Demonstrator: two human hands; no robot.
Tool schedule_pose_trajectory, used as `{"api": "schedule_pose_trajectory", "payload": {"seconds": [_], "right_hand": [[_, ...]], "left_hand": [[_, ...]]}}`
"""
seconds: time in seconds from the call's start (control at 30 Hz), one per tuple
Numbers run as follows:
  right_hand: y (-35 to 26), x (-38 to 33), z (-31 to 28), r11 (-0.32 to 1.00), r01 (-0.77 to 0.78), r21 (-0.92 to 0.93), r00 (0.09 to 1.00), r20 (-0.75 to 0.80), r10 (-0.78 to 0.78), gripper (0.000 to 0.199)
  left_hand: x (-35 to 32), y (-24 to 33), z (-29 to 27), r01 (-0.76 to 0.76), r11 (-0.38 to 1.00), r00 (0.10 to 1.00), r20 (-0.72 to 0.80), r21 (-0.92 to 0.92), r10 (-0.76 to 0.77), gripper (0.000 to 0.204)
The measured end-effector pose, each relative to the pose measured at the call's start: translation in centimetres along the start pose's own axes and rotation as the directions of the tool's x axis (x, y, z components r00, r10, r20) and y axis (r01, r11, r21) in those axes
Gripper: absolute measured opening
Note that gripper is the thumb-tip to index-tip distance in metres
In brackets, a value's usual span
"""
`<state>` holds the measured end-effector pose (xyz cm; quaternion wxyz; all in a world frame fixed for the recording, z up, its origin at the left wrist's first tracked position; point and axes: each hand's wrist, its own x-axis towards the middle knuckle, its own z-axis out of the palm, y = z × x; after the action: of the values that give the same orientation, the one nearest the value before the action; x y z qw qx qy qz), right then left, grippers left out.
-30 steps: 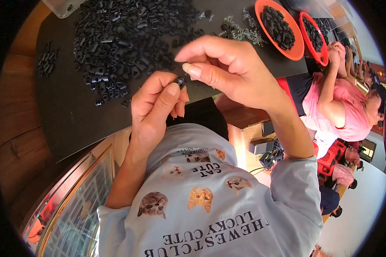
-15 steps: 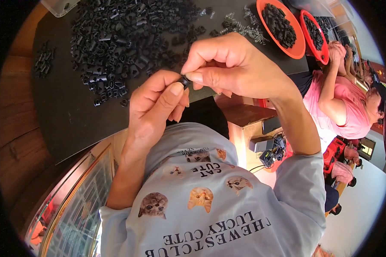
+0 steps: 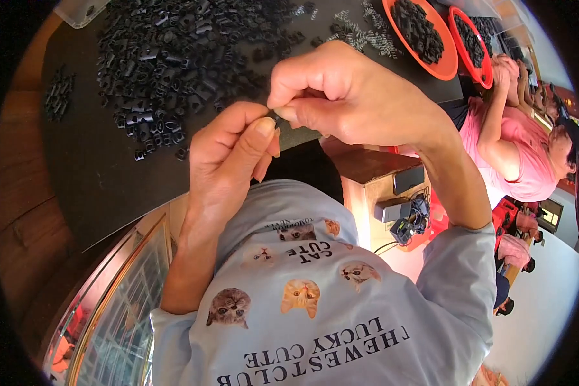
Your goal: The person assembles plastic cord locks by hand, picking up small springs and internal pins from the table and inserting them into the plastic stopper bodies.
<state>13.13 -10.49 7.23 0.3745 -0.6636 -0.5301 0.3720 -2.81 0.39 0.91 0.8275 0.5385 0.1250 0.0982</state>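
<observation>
Close in front of my body, above the near table edge, my two hands meet fingertip to fingertip. My left hand (image 3: 228, 145) is closed, thumb against forefinger, on a small black plastic part (image 3: 275, 120) that is mostly covered by the fingers. Against its upper end, my right hand (image 3: 341, 96) makes a tight pinch; whatever lies between that thumb and forefinger is hidden. Beyond the hands spreads a big heap of small black plastic parts (image 3: 174, 58), many like short tubes. Small metal coil springs (image 3: 360, 32) are strewn past my right hand.
A small cluster of black parts (image 3: 59, 95) lies at the table's left. An orange bowl (image 3: 448, 64) and a red bowl (image 3: 484, 76), both holding black parts, stand far right. A person in pink (image 3: 508, 145) sits beyond them. A brown box (image 3: 367, 174) is below the right forearm.
Both hands have shifted slightly left and upward, still joined at the fingertips. Less of the black part shows between them now. The view has moved a little.
</observation>
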Motion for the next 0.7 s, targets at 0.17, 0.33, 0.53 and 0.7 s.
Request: {"api": "schedule_pose_trajectory", "payload": {"seconds": [0.17, 0.33, 0.53, 0.7], "right_hand": [[-1.2, 0.1, -0.2, 0.985, -0.140, 0.102, 0.990, 0.027, 0.138, 0.007], [-1.4, -0.1, -0.2, 0.953, -0.235, 0.193, 0.970, -0.019, 0.243, 0.011], [0.4, 0.1, -0.5, 0.985, 0.005, -0.170, 1.000, 0.014, -0.002, 0.024], [-0.7, -1.4, 1.2, 0.638, 0.212, -0.740, 0.937, -0.032, -0.349, 0.035]], "left_hand": [[0.0, -0.6, -0.2, -0.072, 0.997, 0.997, -0.022, -0.019, 0.071, 0.021], [0.0, -0.7, -0.3, -0.087, 0.996, 0.996, -0.008, -0.025, 0.087, 0.021], [0.2, -0.6, 0.0, -0.098, 0.994, 0.994, -0.059, -0.054, 0.095, 0.015], [0.3, -0.5, 0.1, -0.068, 0.995, 0.996, -0.059, -0.077, 0.064, 0.016]]}}
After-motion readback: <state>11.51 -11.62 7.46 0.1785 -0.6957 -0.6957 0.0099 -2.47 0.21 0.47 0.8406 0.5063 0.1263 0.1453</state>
